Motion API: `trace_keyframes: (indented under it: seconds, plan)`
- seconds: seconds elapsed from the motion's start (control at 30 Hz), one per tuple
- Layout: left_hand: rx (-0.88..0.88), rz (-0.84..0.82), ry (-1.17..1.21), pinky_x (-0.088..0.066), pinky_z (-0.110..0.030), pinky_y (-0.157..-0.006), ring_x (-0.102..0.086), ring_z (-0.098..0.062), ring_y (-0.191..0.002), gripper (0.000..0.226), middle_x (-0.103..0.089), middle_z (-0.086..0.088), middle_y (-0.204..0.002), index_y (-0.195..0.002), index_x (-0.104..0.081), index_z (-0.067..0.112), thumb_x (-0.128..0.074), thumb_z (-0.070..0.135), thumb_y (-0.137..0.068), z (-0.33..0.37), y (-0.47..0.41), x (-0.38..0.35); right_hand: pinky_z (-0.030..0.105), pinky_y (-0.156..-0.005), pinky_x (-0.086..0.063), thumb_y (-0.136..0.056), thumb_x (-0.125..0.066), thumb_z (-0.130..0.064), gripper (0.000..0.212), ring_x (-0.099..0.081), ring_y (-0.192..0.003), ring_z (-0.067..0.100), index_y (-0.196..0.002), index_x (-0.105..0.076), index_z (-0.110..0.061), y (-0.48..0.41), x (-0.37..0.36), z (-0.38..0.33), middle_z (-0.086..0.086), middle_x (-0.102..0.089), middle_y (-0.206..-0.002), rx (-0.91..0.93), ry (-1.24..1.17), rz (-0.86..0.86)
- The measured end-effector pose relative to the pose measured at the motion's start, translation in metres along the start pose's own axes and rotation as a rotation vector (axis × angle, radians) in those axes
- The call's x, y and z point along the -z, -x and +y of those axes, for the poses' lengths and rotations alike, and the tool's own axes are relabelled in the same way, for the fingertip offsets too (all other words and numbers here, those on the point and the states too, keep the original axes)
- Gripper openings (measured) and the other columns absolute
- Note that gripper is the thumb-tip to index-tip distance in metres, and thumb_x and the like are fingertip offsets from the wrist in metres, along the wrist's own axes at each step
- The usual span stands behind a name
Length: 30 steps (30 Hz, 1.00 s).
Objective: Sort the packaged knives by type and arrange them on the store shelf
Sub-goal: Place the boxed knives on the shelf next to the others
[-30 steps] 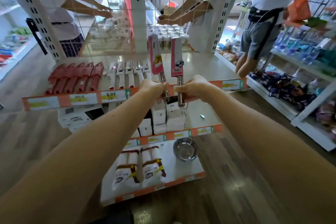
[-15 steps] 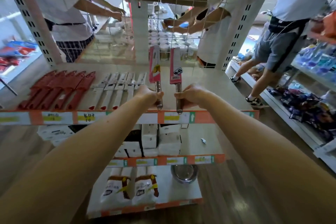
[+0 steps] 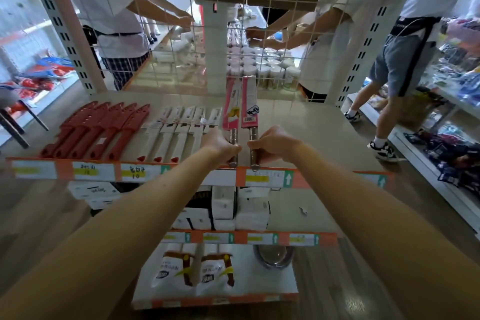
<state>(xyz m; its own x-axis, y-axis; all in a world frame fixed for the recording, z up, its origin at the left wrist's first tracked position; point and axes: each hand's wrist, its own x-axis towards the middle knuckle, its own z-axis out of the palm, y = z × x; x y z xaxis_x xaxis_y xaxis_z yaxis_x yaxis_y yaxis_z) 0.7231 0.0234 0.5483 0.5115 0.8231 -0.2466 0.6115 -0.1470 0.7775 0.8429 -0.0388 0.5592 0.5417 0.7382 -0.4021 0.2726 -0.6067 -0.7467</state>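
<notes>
My left hand (image 3: 220, 145) grips the steel handle of a knife in a pink sleeve (image 3: 230, 106). My right hand (image 3: 272, 144) grips the handle of a second pink-sleeved knife (image 3: 249, 104). Both knives lie side by side, blades pointing away, low over the beige top shelf (image 3: 311, 132), right of the other rows. Several red sheathed knives (image 3: 101, 130) lie in a row at the shelf's left. Several white-packaged knives (image 3: 179, 130) lie in a row between the red ones and my left hand.
A wire mesh back panel (image 3: 181, 34) closes the shelf's far side. An orange price rail (image 3: 267, 176) runs along the front edge. White boxes (image 3: 233, 208) fill the lower shelf; bags and a steel bowl (image 3: 272, 254) sit below. People stand behind and at right.
Both hands have lowered the two pink-sleeved knives from upright toward the shelf surface, bringing them closer together. The camera has moved nearer and higher over the top shelf.
</notes>
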Motion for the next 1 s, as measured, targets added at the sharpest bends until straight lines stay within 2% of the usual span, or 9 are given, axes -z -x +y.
trace_keyframes:
  seconds: [0.13, 0.2, 0.27, 0.33, 0.43, 0.63, 0.77, 0.9, 1.0]
  plan:
    - [0.038, -0.022, 0.060, -0.045, -0.022, -0.058, -0.055, -0.020, -0.079, 0.033, -0.059, -0.013, -0.091, -0.109, -0.059, -0.003, -0.064, 0.020, -0.087, -0.005, 0.003, 0.003, 0.028, -0.078, -0.057, -0.085, -0.068, -0.020, 0.027, -0.066, -0.076, 0.019, -0.099, -0.062, 0.002, 0.006, -0.001, -0.002, 0.010, -0.068, -0.087, -0.009, -0.010, -0.036]
    - [0.048, -0.022, 0.065, -0.045, -0.022, -0.061, -0.056, -0.019, -0.079, 0.032, -0.059, -0.011, -0.091, -0.112, -0.059, -0.002, -0.064, 0.019, -0.088, -0.006, 0.003, 0.005, 0.028, -0.079, -0.057, -0.084, -0.070, -0.018, 0.030, -0.068, -0.082, 0.021, -0.103, -0.062, 0.003, 0.009, 0.001, -0.002, 0.012, -0.069, -0.094, -0.022, -0.012, -0.041]
    - [0.048, -0.020, 0.056, -0.042, -0.019, -0.055, -0.052, -0.013, -0.069, 0.030, -0.057, -0.006, -0.081, -0.110, -0.059, 0.000, -0.063, 0.020, -0.088, -0.005, 0.005, 0.007, 0.029, -0.076, -0.058, -0.083, -0.070, -0.016, 0.035, -0.068, -0.079, 0.022, -0.110, -0.062, 0.005, 0.013, 0.001, -0.003, 0.016, -0.069, -0.099, -0.039, -0.019, -0.055]
    - [0.045, -0.014, 0.049, -0.036, -0.018, -0.051, -0.048, -0.009, -0.063, 0.029, -0.055, -0.004, -0.077, -0.108, -0.060, 0.001, -0.063, 0.021, -0.088, -0.005, 0.005, 0.008, 0.026, -0.064, -0.057, -0.083, -0.070, -0.014, 0.036, -0.065, -0.066, 0.019, -0.112, -0.061, 0.006, 0.014, 0.002, -0.003, 0.015, -0.068, -0.089, -0.059, -0.036, -0.068]
    - [0.036, -0.005, 0.023, -0.035, -0.019, -0.050, -0.049, -0.010, -0.064, 0.031, -0.059, -0.009, -0.087, -0.108, -0.061, 0.000, -0.064, 0.024, -0.088, -0.004, 0.004, 0.007, 0.024, -0.058, -0.057, -0.084, -0.070, -0.014, 0.034, -0.064, -0.061, 0.016, -0.111, -0.061, 0.005, 0.014, 0.003, -0.003, 0.012, -0.066, -0.079, -0.081, -0.053, -0.073]
    - [0.008, -0.028, -0.020, -0.032, -0.020, -0.048, -0.045, -0.010, -0.058, 0.020, -0.050, -0.003, -0.066, -0.086, -0.060, 0.004, -0.062, 0.024, -0.089, -0.003, -0.002, -0.002, 0.029, -0.076, -0.057, -0.088, -0.065, -0.012, 0.027, -0.062, -0.062, 0.016, -0.107, -0.062, 0.006, 0.011, 0.004, -0.002, 0.010, -0.064, -0.074, -0.097, -0.055, -0.122]
    - [-0.015, -0.038, -0.079, -0.029, -0.018, -0.045, -0.044, -0.008, -0.056, 0.023, -0.050, -0.001, -0.065, -0.076, -0.056, 0.010, -0.062, 0.028, -0.089, 0.004, -0.005, -0.010, 0.021, -0.057, -0.056, -0.090, -0.061, -0.012, 0.020, -0.064, -0.047, 0.011, -0.099, -0.060, 0.006, 0.011, 0.008, -0.002, 0.006, -0.067, -0.063, -0.108, -0.033, -0.162]
    - [-0.017, -0.057, -0.099, -0.029, -0.017, -0.045, -0.043, -0.008, -0.055, 0.027, -0.048, -0.001, -0.063, -0.073, -0.055, 0.010, -0.064, 0.032, -0.087, 0.010, -0.007, -0.017, 0.018, -0.049, -0.054, -0.089, -0.062, -0.012, 0.017, -0.060, -0.035, 0.007, -0.076, -0.060, -0.002, 0.010, 0.016, 0.001, 0.000, -0.064, -0.042, -0.105, -0.031, -0.144]
    - [0.002, -0.060, -0.096, -0.028, -0.019, -0.046, -0.041, -0.009, -0.056, 0.029, -0.047, -0.002, -0.064, -0.075, -0.055, 0.010, -0.067, 0.034, -0.084, 0.010, -0.009, -0.019, 0.016, -0.043, -0.052, -0.090, -0.062, -0.014, 0.020, -0.059, -0.033, 0.006, -0.073, -0.058, -0.004, 0.010, 0.018, 0.002, -0.001, -0.063, -0.042, -0.087, 0.011, -0.149]
